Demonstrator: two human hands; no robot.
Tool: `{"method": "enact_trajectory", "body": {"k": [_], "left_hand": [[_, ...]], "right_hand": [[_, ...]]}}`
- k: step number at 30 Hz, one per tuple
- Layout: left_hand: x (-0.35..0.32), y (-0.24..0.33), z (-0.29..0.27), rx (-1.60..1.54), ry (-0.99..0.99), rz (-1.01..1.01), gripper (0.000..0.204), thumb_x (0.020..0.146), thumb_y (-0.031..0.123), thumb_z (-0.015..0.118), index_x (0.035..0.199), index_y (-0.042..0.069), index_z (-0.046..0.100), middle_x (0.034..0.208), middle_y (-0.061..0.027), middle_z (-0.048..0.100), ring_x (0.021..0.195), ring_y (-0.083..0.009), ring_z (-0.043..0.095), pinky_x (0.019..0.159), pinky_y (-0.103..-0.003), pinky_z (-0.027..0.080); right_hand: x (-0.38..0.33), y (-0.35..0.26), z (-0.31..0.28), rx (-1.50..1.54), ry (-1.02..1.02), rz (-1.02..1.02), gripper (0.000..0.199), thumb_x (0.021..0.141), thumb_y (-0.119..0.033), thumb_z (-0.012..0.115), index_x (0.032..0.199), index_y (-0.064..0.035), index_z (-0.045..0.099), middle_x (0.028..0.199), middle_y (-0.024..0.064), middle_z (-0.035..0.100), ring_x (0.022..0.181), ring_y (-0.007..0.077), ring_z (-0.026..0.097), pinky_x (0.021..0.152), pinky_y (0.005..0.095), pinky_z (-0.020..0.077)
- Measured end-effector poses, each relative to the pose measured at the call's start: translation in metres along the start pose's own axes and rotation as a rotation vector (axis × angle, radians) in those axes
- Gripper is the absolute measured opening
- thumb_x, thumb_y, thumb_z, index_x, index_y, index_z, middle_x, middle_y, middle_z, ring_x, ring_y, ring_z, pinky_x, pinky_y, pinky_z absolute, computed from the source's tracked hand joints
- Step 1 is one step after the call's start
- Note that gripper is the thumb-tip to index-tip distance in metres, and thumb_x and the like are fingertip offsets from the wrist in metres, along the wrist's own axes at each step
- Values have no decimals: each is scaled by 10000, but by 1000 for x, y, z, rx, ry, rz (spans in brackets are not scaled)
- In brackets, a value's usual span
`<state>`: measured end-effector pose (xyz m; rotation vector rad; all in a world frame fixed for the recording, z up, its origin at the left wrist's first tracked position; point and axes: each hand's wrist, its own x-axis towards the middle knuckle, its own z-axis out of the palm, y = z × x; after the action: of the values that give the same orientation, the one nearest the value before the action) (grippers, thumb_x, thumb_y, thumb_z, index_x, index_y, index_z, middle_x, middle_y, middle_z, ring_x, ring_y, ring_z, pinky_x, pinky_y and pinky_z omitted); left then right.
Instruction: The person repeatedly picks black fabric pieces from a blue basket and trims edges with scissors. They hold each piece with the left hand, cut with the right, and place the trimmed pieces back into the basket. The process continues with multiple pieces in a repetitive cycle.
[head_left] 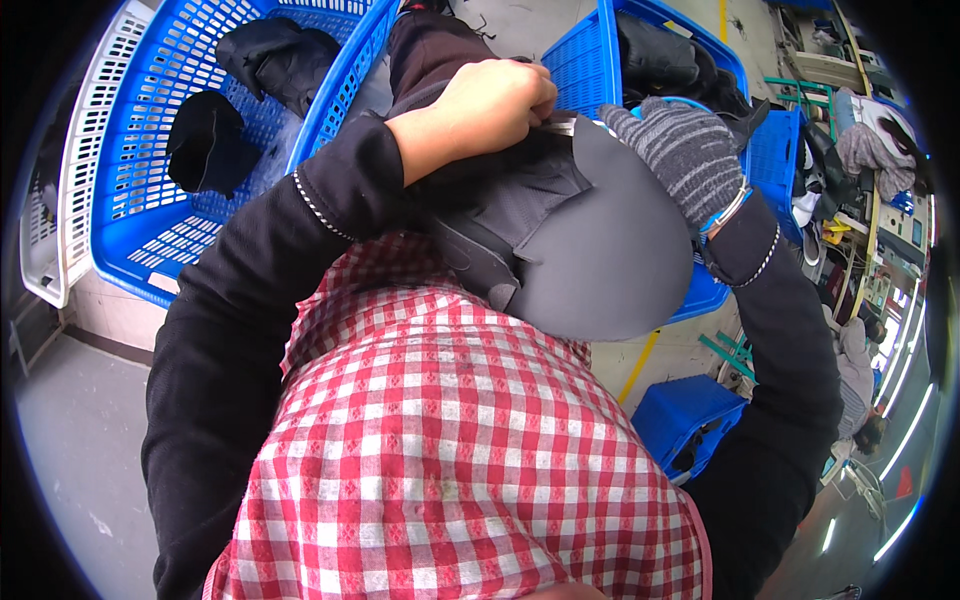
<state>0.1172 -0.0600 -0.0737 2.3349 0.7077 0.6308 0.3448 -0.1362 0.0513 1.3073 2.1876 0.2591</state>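
On my lap lies a black leather-like piece (620, 240), with a smooth rounded dark grey panel on the right and a folded, seamed part on the left. My left hand (490, 110) is bare and closed in a pinch at its far edge. A short pale strip (562, 127) shows just beside those fingers. My right hand (685, 155) wears a grey striped knit glove and grips the far right edge of the same piece. The fingertips of both hands are partly hidden.
A blue basket (120, 215) at the left holds several black pieces (208, 143). Another blue basket (582, 62) with dark pieces stands beyond my right hand. A blue bin (690, 420) sits on the floor at the right, near a yellow line. Cluttered racks and people fill the far right.
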Motion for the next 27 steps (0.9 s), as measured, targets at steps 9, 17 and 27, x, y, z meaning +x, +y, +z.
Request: {"method": "enact_trajectory", "body": {"k": [9, 17, 27], "left_hand": [[1, -9, -3, -130, 19, -94, 140, 793, 86, 779, 923, 57, 736, 946, -95, 724, 919, -318, 710, 806, -390, 561], [12, -31, -14, -694, 198, -298, 284, 886, 244, 822, 997, -2, 735, 819, -98, 737, 695, -152, 701, 664, -307, 568], [-47, -35, -100, -464, 417, -195, 461, 820, 144, 868, 1209, -5, 672, 1147, -91, 734, 1044, -132, 673, 904, -292, 540]], "right_hand": [[5, -11, -7, 1, -85, -1, 472, 889, -311, 716, 1330, -149, 680, 991, 127, 721, 893, 308, 727, 747, 415, 578], [0, -11, 12, 137, -20, 9, 470, 896, -312, 711, 1333, -144, 677, 1000, 127, 728, 894, 307, 731, 744, 412, 581], [-64, -28, 71, 1193, 576, 497, 414, 907, -258, 814, 1248, -84, 658, 985, 79, 734, 843, 228, 730, 748, 333, 584]]}}
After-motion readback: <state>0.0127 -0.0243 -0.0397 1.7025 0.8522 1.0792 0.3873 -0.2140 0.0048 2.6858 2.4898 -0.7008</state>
